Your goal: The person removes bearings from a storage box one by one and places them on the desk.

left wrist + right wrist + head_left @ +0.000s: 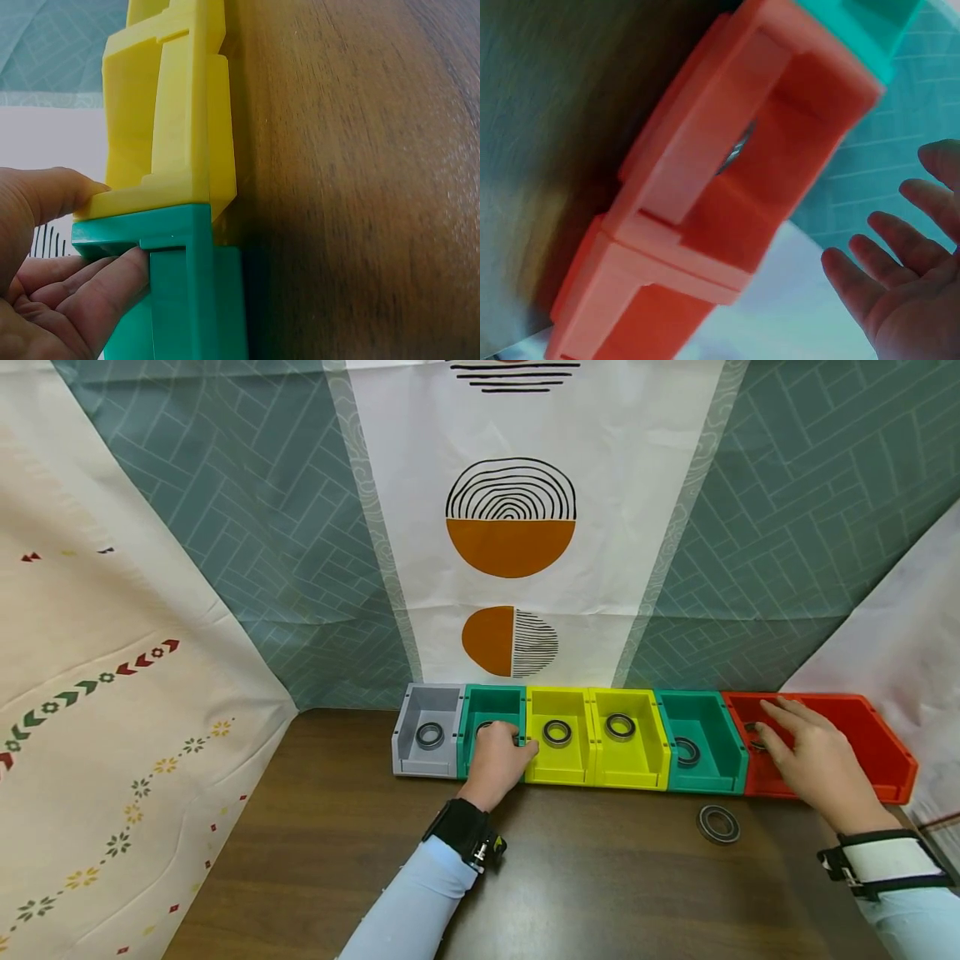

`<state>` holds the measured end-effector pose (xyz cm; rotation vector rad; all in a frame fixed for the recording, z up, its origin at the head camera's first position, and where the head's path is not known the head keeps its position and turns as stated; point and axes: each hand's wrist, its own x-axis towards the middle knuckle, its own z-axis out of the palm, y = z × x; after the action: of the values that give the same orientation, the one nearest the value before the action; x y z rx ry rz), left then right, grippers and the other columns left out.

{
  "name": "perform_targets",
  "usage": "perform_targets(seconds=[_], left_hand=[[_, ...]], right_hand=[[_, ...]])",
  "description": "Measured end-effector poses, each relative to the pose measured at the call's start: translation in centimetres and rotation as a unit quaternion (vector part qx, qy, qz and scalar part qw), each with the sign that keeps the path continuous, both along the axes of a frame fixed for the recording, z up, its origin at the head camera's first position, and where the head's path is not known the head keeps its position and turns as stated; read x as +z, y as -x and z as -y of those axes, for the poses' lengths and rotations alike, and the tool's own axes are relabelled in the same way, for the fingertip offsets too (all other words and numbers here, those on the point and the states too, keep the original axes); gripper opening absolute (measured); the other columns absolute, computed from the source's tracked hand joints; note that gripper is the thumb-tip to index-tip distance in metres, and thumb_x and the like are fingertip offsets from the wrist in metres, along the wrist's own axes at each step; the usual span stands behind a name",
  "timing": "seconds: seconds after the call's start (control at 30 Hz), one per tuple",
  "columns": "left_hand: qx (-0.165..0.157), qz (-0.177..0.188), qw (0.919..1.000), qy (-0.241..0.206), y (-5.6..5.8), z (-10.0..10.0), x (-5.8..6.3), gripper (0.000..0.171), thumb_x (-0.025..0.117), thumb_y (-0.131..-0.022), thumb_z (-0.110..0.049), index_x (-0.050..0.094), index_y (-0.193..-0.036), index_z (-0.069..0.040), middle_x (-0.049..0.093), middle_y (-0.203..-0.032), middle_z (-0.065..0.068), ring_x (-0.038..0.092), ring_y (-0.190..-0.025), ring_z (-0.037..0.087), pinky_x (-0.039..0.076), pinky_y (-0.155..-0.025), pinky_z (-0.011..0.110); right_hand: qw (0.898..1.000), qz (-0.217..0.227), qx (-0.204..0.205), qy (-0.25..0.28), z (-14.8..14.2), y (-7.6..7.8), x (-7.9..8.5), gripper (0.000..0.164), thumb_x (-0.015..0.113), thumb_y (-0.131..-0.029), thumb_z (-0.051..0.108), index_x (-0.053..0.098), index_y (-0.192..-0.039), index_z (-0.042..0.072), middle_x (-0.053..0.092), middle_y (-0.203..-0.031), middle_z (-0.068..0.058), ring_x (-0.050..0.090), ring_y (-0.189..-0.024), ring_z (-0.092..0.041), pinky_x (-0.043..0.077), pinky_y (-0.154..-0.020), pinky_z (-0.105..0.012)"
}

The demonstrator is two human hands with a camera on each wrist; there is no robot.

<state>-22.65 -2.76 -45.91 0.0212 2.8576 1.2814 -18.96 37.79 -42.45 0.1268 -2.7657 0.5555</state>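
My left hand (497, 762) pinches the adjoining walls of a green bin (467, 758) and a yellow bin (557, 768). In the left wrist view the thumb is on the yellow side and the fingers reach inside the green bin (199, 300). A bearing ring in that green bin is partly hidden by the hand. Over the red bins (873, 752) at the right end, my right hand (821, 768) hovers with spread fingers, holding nothing. A bearing (737, 148) lies inside the nearer red bin in the right wrist view.
Bearings also lie in the grey bin (429, 691), both yellow bins and the right green bin (705, 760). One loose bearing (718, 824) is on the wooden table (600, 877) in front of the row. Patterned cloth (300, 527) hangs behind the bins.
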Motion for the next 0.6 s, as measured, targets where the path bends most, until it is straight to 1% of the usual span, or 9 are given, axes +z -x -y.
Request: perform_targets(seconds=[0.17, 0.33, 0.43, 0.6], left_hand=[[-0.002, -0.001, 1.0, -0.002, 0.0, 0.0, -0.1, 0.028, 0.067, -0.083, -0.028, 0.069, -0.098, -0.004, 0.062, -0.081, 0.002, 0.058, -0.065, 0.011, 0.049, -0.054, 0.02], [-0.006, -0.005, 1.0, -0.004, 0.0, 0.0, 0.0, 0.026, 0.068, -0.083, -0.028, 0.069, -0.094, -0.005, 0.062, -0.077, 0.002, 0.058, -0.063, 0.011, 0.049, -0.052, 0.02], [-0.005, 0.002, 1.0, -0.006, 0.1, 0.0, 0.0, 0.027, 0.068, -0.083, -0.028, 0.069, -0.096, -0.005, 0.062, -0.079, 0.001, 0.059, -0.065, 0.011, 0.05, -0.054, 0.02], [-0.005, 0.004, 1.0, -0.006, 0.2, 0.1, -0.1, 0.032, 0.067, -0.083, -0.029, 0.069, -0.102, -0.003, 0.063, -0.084, 0.003, 0.059, -0.067, 0.011, 0.051, -0.056, 0.02]], right_hand=[[0.999, 0.045, -0.005, -0.006, -1.2, 1.0, -1.1, 0.053, 0.054, -0.093, 0.022, 0.039, -0.14, 0.004, 0.036, -0.14, -0.032, 0.031, -0.128, -0.051, 0.024, -0.098, -0.068], [0.997, 0.081, 0.001, -0.012, -2.0, 1.9, -2.2, 0.056, 0.058, -0.091, 0.021, 0.038, -0.141, 0.004, 0.037, -0.138, -0.033, 0.031, -0.126, -0.053, 0.026, -0.094, -0.07], [0.996, 0.092, 0.0, -0.021, -2.3, 2.4, -2.6, 0.059, 0.061, -0.089, 0.021, 0.038, -0.141, 0.004, 0.038, -0.138, -0.033, 0.033, -0.124, -0.053, 0.028, -0.091, -0.071], [0.994, 0.103, 0.006, -0.039, -2.0, 3.0, -3.0, 0.061, 0.062, -0.087, 0.017, 0.037, -0.14, 0.002, 0.037, -0.137, -0.035, 0.032, -0.124, -0.054, 0.026, -0.093, -0.071]])
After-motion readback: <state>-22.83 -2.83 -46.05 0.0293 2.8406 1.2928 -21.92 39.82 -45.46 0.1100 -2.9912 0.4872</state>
